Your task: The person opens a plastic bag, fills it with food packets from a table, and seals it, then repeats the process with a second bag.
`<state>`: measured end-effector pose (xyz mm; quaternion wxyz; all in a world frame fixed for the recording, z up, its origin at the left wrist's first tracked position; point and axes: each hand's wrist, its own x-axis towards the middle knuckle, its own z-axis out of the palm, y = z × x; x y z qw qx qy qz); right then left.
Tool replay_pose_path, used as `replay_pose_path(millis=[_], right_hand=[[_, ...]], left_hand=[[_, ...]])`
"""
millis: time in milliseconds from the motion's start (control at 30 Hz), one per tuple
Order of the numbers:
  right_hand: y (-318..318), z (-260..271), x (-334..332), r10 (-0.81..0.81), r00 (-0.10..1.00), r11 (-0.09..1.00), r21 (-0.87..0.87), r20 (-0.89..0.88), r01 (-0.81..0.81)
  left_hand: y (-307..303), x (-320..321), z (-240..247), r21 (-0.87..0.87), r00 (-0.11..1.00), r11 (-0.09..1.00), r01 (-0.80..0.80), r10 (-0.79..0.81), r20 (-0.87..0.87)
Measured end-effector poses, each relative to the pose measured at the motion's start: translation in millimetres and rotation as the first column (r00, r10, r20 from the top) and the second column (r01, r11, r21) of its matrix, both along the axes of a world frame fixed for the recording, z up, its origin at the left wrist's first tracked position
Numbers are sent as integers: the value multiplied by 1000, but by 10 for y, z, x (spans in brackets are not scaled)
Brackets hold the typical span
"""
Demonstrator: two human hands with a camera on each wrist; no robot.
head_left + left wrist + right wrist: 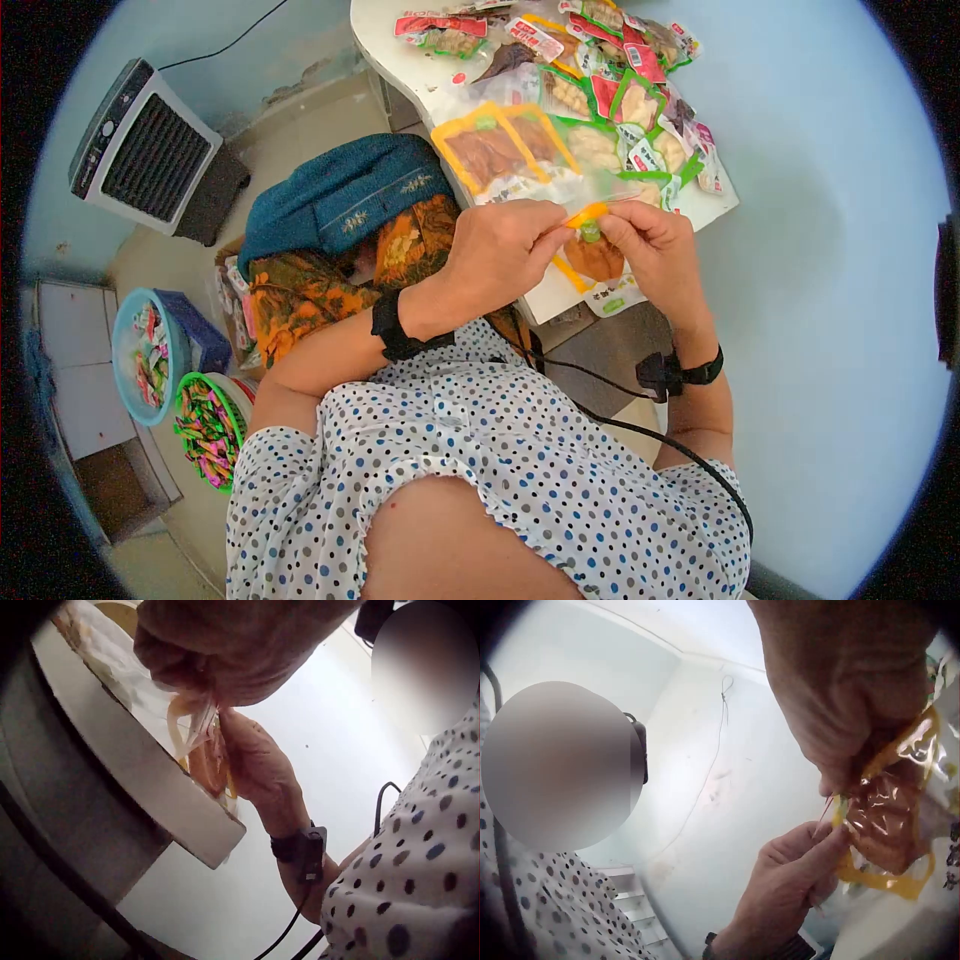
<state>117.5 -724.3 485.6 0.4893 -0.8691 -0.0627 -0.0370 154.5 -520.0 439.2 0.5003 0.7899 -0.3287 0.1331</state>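
Note:
Both hands pinch the top edge of a clear packet with a yellow border and brown food inside (597,260), at the table's near edge. The left hand (495,250) grips the packet's left top corner and the right hand (655,250) its right, fingertips close together. In the left wrist view the packet (208,761) hangs between the left hand (232,645) and the right hand (262,765). The right wrist view shows the packet's shiny front (889,817), with the right hand (847,682) above and the left hand (780,885) below.
Yellow-bordered packets (485,150) lie on the white table (715,208) just beyond the hands, with a heap of green and red packets (635,100) behind. Left of the table are a blue cloth (340,190), an air cooler (150,150) and a blue basin (125,380). Cables hang below the wrists.

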Motion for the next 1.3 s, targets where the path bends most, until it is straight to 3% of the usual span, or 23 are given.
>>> replay_pose_path(millis=[100,200,300,367,500,567,667,767,900,1100,1300], right_hand=[[-29,-140,-74,-64,997,989,135,39,58],[-207,74,-264,87,968,996,44,-235,-79],[-314,-81,-444,-56,879,951,243,-474,192],[-346,-214,-530,-82,897,906,343,-434,248],[-332,-256,-589,-36,910,779,559,-412,284],[-306,-229,-565,1,895,757,585,-446,291],[-209,-107,-516,105,881,702,662,-461,263],[-207,-112,-494,179,871,634,731,-457,253],[-129,-103,-468,180,894,557,792,-409,251],[151,-92,-211,336,900,443,889,-280,111],[269,-407,140,22,977,529,832,-211,168]], left_hand=[[-17,-2,-34,-47,1000,999,-17,18,24],[-5,11,5,-91,998,995,-43,39,-40],[-9,35,15,-100,997,994,-50,44,-57],[-12,14,35,-79,996,996,-43,36,-79],[-37,5,32,-127,990,988,-90,102,96],[-30,4,53,-132,980,989,-72,95,176],[3,-18,79,7,940,994,-108,99,327],[-23,-9,37,-36,886,991,-127,130,446],[1,-42,66,-4,884,989,-146,132,447],[-29,3,67,-49,879,993,-110,120,461],[5,4,52,6,878,996,-85,72,473]])
